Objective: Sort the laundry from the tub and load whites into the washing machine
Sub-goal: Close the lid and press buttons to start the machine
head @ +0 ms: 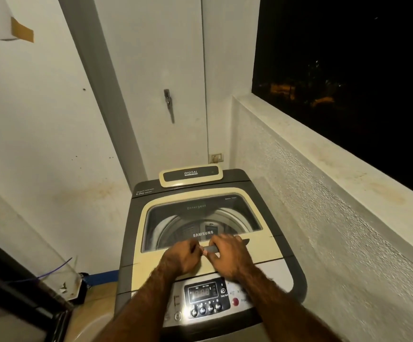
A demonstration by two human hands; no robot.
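The washing machine (140, 190) sits low at six o'clock, its lid (195, 193) down, while the left hand (183, 258) and, at its three o'clock, the right hand (230, 259) both curl around the handle (211, 248) on the lid's near edge.

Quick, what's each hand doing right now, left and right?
Left hand: grips the lid handle at its left end.
Right hand: fingers curled over the same lid handle.
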